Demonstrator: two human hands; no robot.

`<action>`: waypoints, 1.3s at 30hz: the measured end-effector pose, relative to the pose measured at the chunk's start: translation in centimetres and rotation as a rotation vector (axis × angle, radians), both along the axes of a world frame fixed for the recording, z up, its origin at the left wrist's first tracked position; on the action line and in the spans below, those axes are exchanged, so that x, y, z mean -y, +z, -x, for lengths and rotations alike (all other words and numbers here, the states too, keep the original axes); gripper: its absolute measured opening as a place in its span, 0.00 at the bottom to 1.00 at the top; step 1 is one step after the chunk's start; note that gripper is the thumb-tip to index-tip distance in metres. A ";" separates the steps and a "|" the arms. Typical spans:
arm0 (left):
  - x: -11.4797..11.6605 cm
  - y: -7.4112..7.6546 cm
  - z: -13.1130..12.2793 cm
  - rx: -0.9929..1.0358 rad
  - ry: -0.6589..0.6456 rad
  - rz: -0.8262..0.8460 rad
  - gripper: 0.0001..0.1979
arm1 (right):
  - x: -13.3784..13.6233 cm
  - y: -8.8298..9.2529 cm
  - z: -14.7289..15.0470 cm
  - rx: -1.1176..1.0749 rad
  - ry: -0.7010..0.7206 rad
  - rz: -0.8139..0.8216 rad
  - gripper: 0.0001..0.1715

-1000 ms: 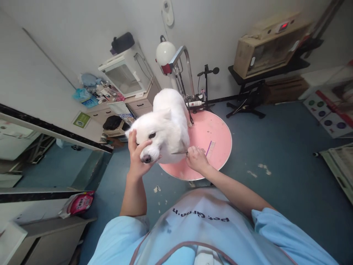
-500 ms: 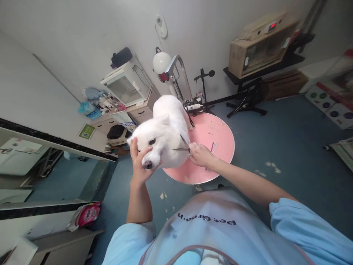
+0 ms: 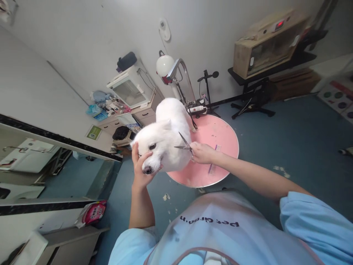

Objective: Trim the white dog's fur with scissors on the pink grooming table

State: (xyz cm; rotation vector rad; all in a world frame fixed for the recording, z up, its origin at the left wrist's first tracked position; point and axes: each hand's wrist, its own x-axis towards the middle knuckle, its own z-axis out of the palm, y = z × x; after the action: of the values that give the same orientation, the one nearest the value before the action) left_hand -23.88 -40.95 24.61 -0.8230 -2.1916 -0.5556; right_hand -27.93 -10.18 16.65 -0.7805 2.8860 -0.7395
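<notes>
Scissors [image 3: 182,144] sit in my right hand [image 3: 202,152], a little left of frame centre, blades parted in a V and tips touching the fur at the cheek of the white dog [image 3: 165,138]. That grip is clenched round the handles, fingers through the loops as far as I can tell. My left hand [image 3: 141,167], lower and further left, is curled under the dog's chin and muzzle, thumb up by the eye, grasping the head firmly.

From the head view, the dog stands on the round pink worktop [image 3: 220,138] at mid-frame, body running away towards the wall. A purple comb [image 3: 213,165] lies on the pink surface just beside my right wrist.

To do this cut well, I judge that I should keep the muzzle steady in the left hand, hold the blade tips angled away from the eye, take small snips, and close the blades only while the head is quiet. Fur clippings [image 3: 165,197] lie on the blue floor below the worktop.
</notes>
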 end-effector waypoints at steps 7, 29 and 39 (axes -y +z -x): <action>0.0 -0.3 -0.3 0.005 0.068 0.008 0.27 | -0.9 0.7 1.3 0.052 0.037 0.052 0.18; -0.6 0.7 -0.1 0.019 -0.007 -0.064 0.29 | 2.7 -11.2 -1.9 0.111 -0.083 0.247 0.22; -0.3 1.3 0.5 0.037 -0.024 -0.036 0.32 | 7.0 -13.7 -3.5 0.061 -0.253 0.200 0.17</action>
State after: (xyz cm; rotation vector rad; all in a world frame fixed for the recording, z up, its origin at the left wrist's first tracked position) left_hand -24.40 -40.69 25.89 -0.8270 -2.2012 -0.6242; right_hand -24.39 -17.23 2.95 -0.4002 2.9189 -1.0709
